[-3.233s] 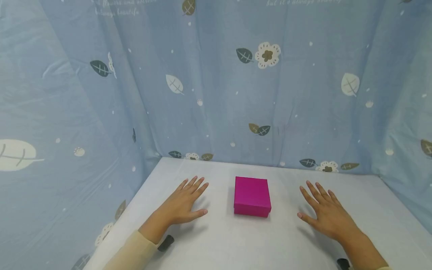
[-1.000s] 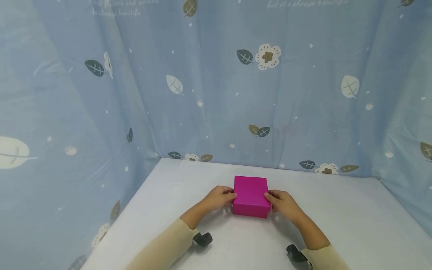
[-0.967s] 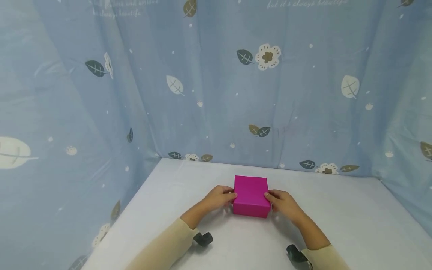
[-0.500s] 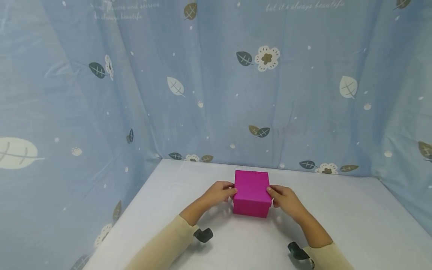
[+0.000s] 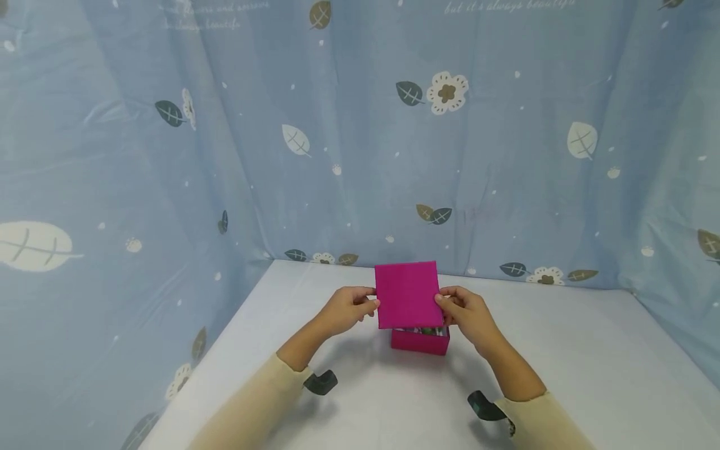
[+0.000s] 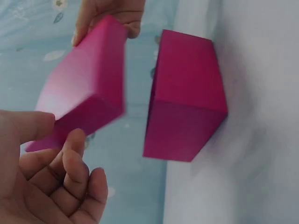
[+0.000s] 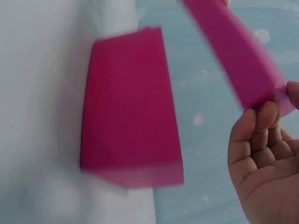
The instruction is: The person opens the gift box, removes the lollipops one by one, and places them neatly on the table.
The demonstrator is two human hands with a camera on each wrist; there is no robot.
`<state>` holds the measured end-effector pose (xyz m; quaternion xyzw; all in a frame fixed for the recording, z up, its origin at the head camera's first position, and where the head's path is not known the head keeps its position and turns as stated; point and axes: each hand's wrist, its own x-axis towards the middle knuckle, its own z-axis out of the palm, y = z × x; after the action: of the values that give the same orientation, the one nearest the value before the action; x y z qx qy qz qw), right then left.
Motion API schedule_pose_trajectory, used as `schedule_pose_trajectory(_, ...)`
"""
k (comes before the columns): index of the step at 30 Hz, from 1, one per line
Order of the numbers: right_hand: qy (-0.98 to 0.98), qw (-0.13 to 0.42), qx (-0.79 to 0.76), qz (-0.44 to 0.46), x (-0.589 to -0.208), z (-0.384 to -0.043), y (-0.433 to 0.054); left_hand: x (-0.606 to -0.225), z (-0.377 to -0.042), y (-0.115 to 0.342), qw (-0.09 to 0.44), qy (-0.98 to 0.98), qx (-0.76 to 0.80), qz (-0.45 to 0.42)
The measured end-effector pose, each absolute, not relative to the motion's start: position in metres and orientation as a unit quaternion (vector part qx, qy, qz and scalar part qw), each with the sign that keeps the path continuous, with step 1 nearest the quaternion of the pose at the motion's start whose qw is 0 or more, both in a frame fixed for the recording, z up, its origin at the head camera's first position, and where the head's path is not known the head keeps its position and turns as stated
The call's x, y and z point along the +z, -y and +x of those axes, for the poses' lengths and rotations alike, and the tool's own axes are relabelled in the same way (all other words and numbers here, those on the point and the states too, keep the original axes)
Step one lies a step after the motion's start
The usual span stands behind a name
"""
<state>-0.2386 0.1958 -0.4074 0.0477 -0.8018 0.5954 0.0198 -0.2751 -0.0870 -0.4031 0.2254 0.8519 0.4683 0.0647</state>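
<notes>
A magenta square box lid (image 5: 407, 295) is held up in the air, tilted, by both hands. My left hand (image 5: 347, 309) pinches its left edge between thumb and fingers; in the left wrist view the lid (image 6: 79, 79) is clear of the box. My right hand (image 5: 467, 314) grips the opposite edge, and the right wrist view shows its curled fingers (image 7: 266, 116) under the lid's corner. Below, the magenta box base (image 5: 419, 342) stands on the table with its top uncovered. Some green and whitish contents (image 5: 429, 330) peek out under the lid, too small to identify.
The white table (image 5: 360, 406) runs back to a blue curtain (image 5: 360, 187) printed with leaves and flowers. Curtain also hangs along the left and right sides. Dark wrist-worn devices (image 5: 320, 382) sit under both forearms.
The hands came in from either side and took hold of the box's lid. Since then they have raised it off the base and tilted it, exposing some contents.
</notes>
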Motion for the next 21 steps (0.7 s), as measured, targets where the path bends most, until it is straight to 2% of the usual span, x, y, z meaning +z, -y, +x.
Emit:
schedule_pose_trajectory(9, 0.776, -0.005, 0.625, 0.081, -0.406, -0.237, -0.170, -0.397, -0.268, 0.114, 0.036, -0.838, 0.493, 0.231)
schedule_pose_trajectory(21, 0.797, 0.007, 0.595, 0.101, -0.407, -0.229, -0.126, -0.401, -0.259, 0.159, 0.058, -0.789, 0.577, 0.201)
